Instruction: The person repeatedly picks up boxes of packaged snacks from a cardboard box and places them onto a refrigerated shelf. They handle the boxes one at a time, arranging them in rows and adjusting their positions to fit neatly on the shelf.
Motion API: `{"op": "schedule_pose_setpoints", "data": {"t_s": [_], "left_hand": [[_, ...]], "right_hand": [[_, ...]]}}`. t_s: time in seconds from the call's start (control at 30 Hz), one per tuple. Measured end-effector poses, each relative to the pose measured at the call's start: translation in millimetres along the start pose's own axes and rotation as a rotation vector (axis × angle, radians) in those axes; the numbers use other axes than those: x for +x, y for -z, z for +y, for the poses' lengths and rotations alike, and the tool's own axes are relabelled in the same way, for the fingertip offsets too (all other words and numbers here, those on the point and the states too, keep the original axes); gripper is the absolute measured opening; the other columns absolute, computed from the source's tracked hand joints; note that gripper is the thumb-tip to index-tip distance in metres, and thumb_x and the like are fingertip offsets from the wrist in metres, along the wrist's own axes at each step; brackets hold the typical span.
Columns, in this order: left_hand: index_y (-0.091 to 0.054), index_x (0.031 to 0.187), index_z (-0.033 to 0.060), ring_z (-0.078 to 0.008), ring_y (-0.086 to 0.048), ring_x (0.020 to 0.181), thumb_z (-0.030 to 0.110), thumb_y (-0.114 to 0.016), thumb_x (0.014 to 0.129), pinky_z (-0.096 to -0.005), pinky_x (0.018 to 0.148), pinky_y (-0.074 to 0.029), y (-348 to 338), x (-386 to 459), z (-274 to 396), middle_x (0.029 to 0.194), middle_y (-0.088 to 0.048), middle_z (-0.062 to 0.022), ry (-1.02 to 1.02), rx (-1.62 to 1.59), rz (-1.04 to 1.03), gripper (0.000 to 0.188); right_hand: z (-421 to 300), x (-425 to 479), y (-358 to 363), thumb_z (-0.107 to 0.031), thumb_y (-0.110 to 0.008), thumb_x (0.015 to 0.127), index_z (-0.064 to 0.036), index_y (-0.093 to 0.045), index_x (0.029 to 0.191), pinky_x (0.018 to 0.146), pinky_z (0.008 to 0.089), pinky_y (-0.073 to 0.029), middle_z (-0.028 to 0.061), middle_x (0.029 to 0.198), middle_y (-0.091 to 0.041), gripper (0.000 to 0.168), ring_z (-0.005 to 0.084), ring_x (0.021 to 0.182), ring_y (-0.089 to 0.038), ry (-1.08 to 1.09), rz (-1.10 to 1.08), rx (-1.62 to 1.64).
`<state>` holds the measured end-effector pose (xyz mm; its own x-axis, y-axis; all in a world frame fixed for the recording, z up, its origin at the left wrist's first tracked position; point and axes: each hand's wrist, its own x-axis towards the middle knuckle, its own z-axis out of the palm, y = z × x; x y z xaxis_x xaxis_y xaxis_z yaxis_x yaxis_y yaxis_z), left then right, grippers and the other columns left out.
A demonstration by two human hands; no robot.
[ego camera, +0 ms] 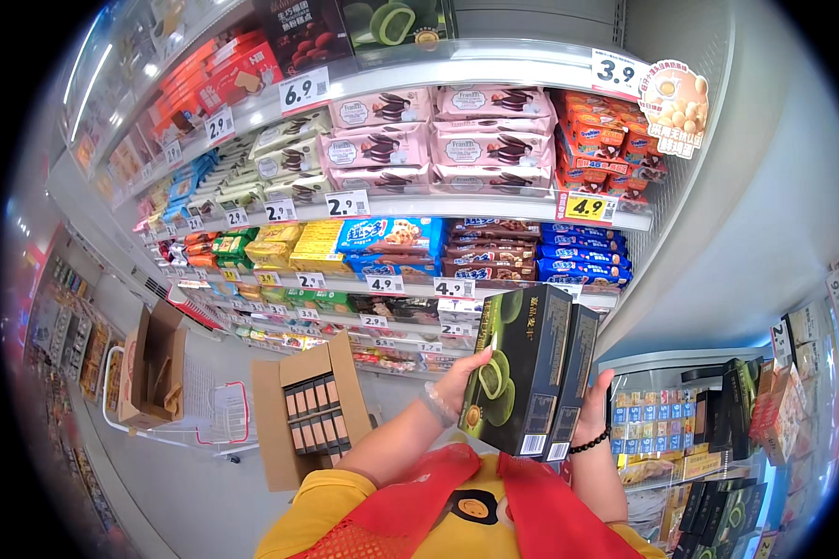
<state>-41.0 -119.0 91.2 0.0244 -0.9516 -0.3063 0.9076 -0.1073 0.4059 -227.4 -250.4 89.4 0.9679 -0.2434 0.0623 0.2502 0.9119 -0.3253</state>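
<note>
Two black snack boxes [531, 370] stand side by side between my hands, in front of my chest. Their faces bear writing, and the front one shows green round filled sweets. My left hand [463, 383] presses on the front face, thumb over the picture. On the far side, my right hand [593, 404] supports the second box, its thumb raised and a dark bead bracelet at the wrist. Below left, an open cardboard carton [269, 426] holds several dark packs [314, 416] with pale ends, in two columns.
Shelves [531, 63] of packaged snacks with price tags rise ahead. A wire shopping cart [213, 419] at left carries another open carton [157, 377]. On a display unit at right lie more black and green boxes [730, 513]. A pale pillar [762, 209] stands at right.
</note>
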Motion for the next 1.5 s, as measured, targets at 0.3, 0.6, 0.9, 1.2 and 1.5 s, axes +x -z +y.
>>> {"op": "schedule_pose_setpoints", "data": {"t_s": [0.3, 0.6, 0.9, 1.2, 1.5], "left_hand": [[-0.047, 0.119, 0.0038, -0.0248, -0.06, 0.095, 0.041, -0.04, 0.09, -0.0372, 0.082, -0.049, 21, 25, -51, 0.111, -0.058, -0.0143, -0.137, -0.137, 0.014, 0.048], [-0.044, 0.122, 0.0036, -0.0222, -0.059, 0.095, 0.048, -0.034, 0.091, -0.0373, 0.082, -0.049, -7, 45, -97, 0.112, -0.057, -0.013, -0.148, -0.024, -0.007, 0.055], [-0.042, 0.125, 0.0035, -0.0212, -0.059, 0.096, 0.05, -0.03, 0.092, -0.037, 0.082, -0.049, -47, 2, -84, 0.113, -0.056, -0.0124, -0.055, 0.347, 0.242, 0.058], [-0.01, 0.139, -0.002, -0.0215, -0.034, 0.125, 0.041, -0.073, 0.068, -0.0318, 0.102, -0.027, -81, -22, -63, 0.138, -0.03, -0.0147, -0.62, 0.808, -0.003, 0.104], [-0.016, 0.137, -0.0075, -0.0226, -0.034, 0.125, 0.032, -0.068, 0.068, -0.0319, 0.103, -0.026, -90, -29, -48, 0.137, -0.031, -0.0174, -0.589, 0.849, 0.152, 0.095]], "right_hand": [[-13, 4, 44, -0.045, -0.048, 0.088, -0.006, -0.023, 0.138, 0.1, 0.0339, -0.031, 0.0072, 0.136, -0.036, 0.068, 0.0181, 0.123, -0.036, 0.077, 0.143, -0.409], [-14, -7, 44, -0.033, -0.074, 0.068, -0.006, -0.045, 0.124, 0.089, 0.0422, -0.045, 0.0116, 0.118, -0.054, 0.069, 0.0269, 0.106, -0.053, -0.181, 0.023, 0.173], [-51, -37, 1, -0.037, -0.061, 0.08, -0.003, -0.052, 0.113, 0.083, 0.0404, -0.049, 0.0139, 0.106, -0.059, 0.049, 0.0272, 0.094, -0.059, 0.194, 0.274, 0.04], [-62, -20, -38, -0.032, -0.053, 0.086, -0.001, -0.049, 0.115, 0.081, 0.038, -0.05, 0.0156, 0.107, -0.059, 0.042, 0.0261, 0.095, -0.06, 0.171, 0.332, 0.027], [-66, -5, -60, -0.034, -0.05, 0.087, -0.001, -0.048, 0.116, 0.081, 0.0371, -0.051, 0.0147, 0.109, -0.059, 0.044, 0.0246, 0.095, -0.06, 0.121, 0.312, -0.12]]}}
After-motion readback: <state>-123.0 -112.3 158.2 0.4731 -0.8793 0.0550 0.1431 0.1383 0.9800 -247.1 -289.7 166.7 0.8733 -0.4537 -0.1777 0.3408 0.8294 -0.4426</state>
